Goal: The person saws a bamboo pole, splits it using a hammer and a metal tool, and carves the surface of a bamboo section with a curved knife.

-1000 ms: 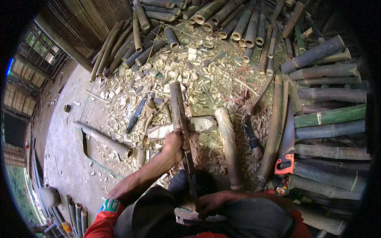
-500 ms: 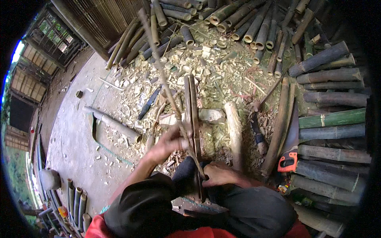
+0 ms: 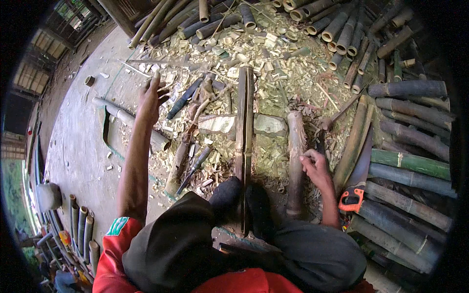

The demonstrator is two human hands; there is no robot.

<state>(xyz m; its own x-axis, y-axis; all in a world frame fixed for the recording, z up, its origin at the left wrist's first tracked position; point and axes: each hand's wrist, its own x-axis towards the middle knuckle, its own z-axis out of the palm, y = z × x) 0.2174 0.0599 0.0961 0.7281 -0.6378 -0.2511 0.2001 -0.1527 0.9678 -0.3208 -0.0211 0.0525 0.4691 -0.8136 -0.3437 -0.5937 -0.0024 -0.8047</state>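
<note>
My left hand [image 3: 152, 97] is stretched out over the wood chips at the left, fingers apart, holding nothing that shows. Just beyond its fingertips a thin stick [image 3: 168, 62] is smeared by motion. My right hand [image 3: 317, 168] is beside the upright-lying pale log [image 3: 295, 161], its fingers loosely bent with nothing visible in them; whether they touch the log I cannot tell. A long brown bamboo pole [image 3: 242, 127], split down its length, lies between my dark-shod feet [image 3: 227, 195] and across a short chopped log [image 3: 270, 125].
A dark long tool [image 3: 184, 100] and a dark-handled knife [image 3: 195, 166] lie among the chips at left. A grey bamboo tube [image 3: 132, 122] rests on the concrete. An orange-handled saw [image 3: 352, 198] leans beside stacked bamboo tubes [image 3: 410, 163] at right; more bamboo lies at the back.
The thin stick has left my hands and is now beyond the left one. My left hand has reached forward and left; the right has moved right, off the split pole, to the log.
</note>
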